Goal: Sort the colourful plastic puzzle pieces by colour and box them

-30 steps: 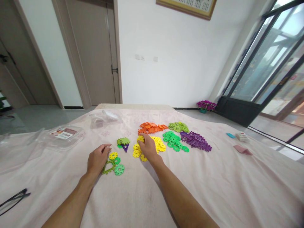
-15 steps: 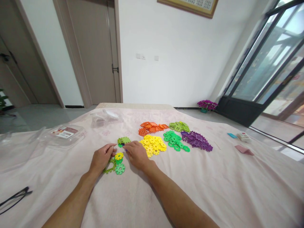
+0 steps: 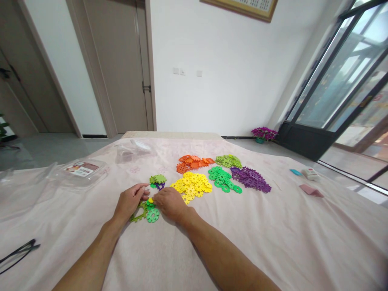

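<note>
My left hand (image 3: 133, 201) rests on the cloth with fingers curled and pressed together; what they hold, if anything, is hidden. My right hand (image 3: 169, 202) has its fingers closed over the edge of a yellow snowflake disc (image 3: 150, 200), mostly covered by the fingertips. Just below lie interlocking green discs (image 3: 152, 215) and an olive-green piece with an open middle (image 3: 140, 212), partly behind my left hand. Beyond the fingertips sits a light green cluster (image 3: 158, 178), with a purple piece (image 3: 160, 186) beside it.
Piles of yellow (image 3: 194, 185), orange (image 3: 192, 162), light green (image 3: 228, 161), green (image 3: 220, 178) and purple (image 3: 251, 179) discs lie to the right. Clear plastic boxes (image 3: 80, 169) stand at left, glasses (image 3: 20, 254) nearer. A pink cloth (image 3: 311, 190) lies far right.
My right hand has moved slightly toward me and left, from the purple piece onto the yellow disc. The purple piece is now uncovered. My left hand has barely moved.
</note>
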A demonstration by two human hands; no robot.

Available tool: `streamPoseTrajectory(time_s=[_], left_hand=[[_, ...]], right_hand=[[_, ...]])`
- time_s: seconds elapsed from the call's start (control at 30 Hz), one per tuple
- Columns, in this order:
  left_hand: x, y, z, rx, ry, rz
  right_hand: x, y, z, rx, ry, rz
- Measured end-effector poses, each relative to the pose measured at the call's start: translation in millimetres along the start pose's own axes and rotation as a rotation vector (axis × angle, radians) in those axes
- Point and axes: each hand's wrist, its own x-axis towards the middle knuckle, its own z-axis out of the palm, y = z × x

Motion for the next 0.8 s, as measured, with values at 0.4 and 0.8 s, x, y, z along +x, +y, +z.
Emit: streamPoseTrajectory(time_s=[0.4,0.8], left_hand=[[3,-6,-3.7,0.044,0.166,-0.016],[4,-4,-5.4,0.066,0.193,-0.026]], right_hand=[[-13,47,-17,0.061,0.447,0.560],[-8,9,-12,0.101,0.261,0.238]])
